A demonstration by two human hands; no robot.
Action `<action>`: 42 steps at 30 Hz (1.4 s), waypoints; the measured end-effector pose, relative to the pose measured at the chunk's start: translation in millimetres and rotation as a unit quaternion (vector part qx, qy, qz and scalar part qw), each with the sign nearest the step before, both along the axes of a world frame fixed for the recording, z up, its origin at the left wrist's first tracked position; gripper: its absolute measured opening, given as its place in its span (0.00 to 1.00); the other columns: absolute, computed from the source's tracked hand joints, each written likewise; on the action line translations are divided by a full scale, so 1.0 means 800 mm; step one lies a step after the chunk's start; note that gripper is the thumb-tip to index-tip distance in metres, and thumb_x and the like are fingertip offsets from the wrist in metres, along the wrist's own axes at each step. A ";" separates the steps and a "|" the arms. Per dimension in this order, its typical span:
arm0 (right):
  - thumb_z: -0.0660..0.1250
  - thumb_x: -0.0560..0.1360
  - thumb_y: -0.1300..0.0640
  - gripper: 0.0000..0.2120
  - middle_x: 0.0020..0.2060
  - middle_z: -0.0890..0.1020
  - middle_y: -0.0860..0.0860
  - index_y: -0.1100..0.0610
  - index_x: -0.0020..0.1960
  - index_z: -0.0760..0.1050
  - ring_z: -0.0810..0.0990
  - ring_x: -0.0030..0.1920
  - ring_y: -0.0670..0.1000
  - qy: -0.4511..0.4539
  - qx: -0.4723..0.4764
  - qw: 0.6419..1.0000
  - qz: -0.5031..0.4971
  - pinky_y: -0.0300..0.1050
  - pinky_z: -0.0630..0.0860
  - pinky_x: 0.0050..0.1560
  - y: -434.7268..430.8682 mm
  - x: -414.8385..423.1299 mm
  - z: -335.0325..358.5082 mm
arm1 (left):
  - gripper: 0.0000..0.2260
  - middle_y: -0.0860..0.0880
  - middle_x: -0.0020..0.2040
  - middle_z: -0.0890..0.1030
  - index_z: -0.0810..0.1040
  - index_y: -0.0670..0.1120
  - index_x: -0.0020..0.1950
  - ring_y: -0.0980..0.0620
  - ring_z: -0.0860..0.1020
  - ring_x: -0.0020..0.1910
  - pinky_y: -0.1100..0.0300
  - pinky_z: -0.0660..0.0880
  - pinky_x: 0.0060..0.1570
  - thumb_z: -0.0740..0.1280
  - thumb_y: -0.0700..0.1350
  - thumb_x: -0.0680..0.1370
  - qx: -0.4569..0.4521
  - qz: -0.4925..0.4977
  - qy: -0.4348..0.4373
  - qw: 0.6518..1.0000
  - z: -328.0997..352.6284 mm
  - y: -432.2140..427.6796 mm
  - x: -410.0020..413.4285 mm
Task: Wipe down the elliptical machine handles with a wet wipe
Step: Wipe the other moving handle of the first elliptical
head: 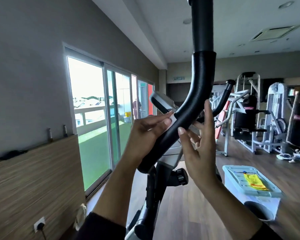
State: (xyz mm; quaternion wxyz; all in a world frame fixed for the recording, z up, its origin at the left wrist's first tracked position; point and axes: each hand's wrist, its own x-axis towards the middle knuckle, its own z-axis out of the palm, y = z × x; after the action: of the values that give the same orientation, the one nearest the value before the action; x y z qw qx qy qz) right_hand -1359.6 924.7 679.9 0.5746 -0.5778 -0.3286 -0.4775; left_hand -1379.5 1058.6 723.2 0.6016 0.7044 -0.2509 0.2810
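The elliptical's black foam-covered handle (197, 94) curves down from the top of the view to the machine's frame. My left hand (149, 130) reaches it from the left and pinches a small white wet wipe (173, 119) against the foam between thumb and fingers. My right hand (199, 146) is on the handle's right side with its fingers spread and straight, holding nothing. Its thumb tip lies at the handle's lower edge. The second handle (226, 91) rises behind, farther right. Most of the wipe is hidden under my fingers.
The machine's console (160, 103) sits just behind the handle. A clear plastic bin (232, 181) with a yellow packet (255, 181) on its lid stands on the wood floor at the right. Weight machines (274, 118) line the back right; sliding glass doors (93, 118) fill the left wall.
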 end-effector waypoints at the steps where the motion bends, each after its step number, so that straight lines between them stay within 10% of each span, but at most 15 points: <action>1: 0.64 0.77 0.62 0.34 0.76 0.59 0.53 0.52 0.77 0.50 0.70 0.70 0.54 0.001 0.005 1.000 -0.014 0.38 0.74 0.60 0.005 -0.002 -0.002 | 0.11 0.49 0.51 0.85 0.83 0.49 0.57 0.52 0.82 0.50 0.51 0.75 0.60 0.70 0.42 0.76 0.007 -0.007 0.004 1.000 -0.003 0.005 0.002; 8: 0.64 0.77 0.61 0.34 0.72 0.60 0.32 0.53 0.77 0.50 0.74 0.64 0.44 0.006 0.037 0.996 -0.079 0.34 0.73 0.56 0.027 -0.010 -0.016 | 0.11 0.49 0.46 0.85 0.83 0.46 0.56 0.52 0.80 0.47 0.56 0.75 0.52 0.70 0.38 0.75 0.004 -0.059 0.042 0.997 -0.056 0.069 0.019; 13: 0.65 0.76 0.60 0.35 0.75 0.61 0.48 0.52 0.77 0.51 0.74 0.65 0.50 0.018 0.044 0.992 -0.117 0.39 0.75 0.58 0.041 -0.015 -0.023 | 0.12 0.45 0.48 0.83 0.82 0.49 0.55 0.61 0.80 0.40 0.70 0.74 0.42 0.71 0.37 0.74 -0.017 -0.105 -0.001 0.994 -0.024 0.038 0.020; 21: 0.65 0.77 0.61 0.32 0.74 0.62 0.44 0.52 0.76 0.56 0.77 0.61 0.46 0.031 0.056 0.989 -0.131 0.35 0.75 0.54 0.042 -0.024 -0.021 | 0.12 0.56 0.46 0.83 0.85 0.53 0.48 0.55 0.81 0.48 0.53 0.78 0.49 0.76 0.45 0.66 -0.061 0.014 -0.092 0.994 -0.093 0.060 0.020; 27: 0.66 0.76 0.62 0.33 0.72 0.64 0.42 0.57 0.76 0.55 0.78 0.59 0.46 0.018 0.051 0.989 -0.136 0.36 0.76 0.53 0.045 -0.022 -0.020 | 0.13 0.55 0.45 0.79 0.85 0.49 0.51 0.62 0.76 0.48 0.70 0.70 0.48 0.78 0.41 0.68 -0.049 0.064 -0.175 0.981 -0.076 0.026 0.009; 36: 0.64 0.77 0.68 0.31 0.70 0.64 0.48 0.63 0.75 0.55 0.76 0.59 0.37 0.010 0.030 0.989 -0.144 0.30 0.73 0.54 0.033 -0.018 -0.018 | 0.12 0.51 0.47 0.78 0.83 0.45 0.52 0.49 0.76 0.48 0.65 0.70 0.51 0.76 0.44 0.70 -0.055 0.166 -0.223 0.959 -0.127 0.029 0.011; 42: 0.65 0.77 0.63 0.31 0.69 0.66 0.42 0.58 0.76 0.56 0.80 0.58 0.52 0.008 0.031 0.991 -0.126 0.49 0.78 0.57 0.027 -0.022 -0.018 | 0.12 0.43 0.49 0.80 0.83 0.41 0.53 0.46 0.74 0.51 0.64 0.69 0.55 0.76 0.40 0.71 -0.045 0.216 -0.275 0.936 -0.133 0.011 0.016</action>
State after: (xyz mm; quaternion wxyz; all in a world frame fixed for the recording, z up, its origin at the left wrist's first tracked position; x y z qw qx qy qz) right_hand -1376.8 946.0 665.9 0.5301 -0.6002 -0.2335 -0.5516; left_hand -1366.9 1067.3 616.5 0.4650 0.6086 -0.2353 0.5983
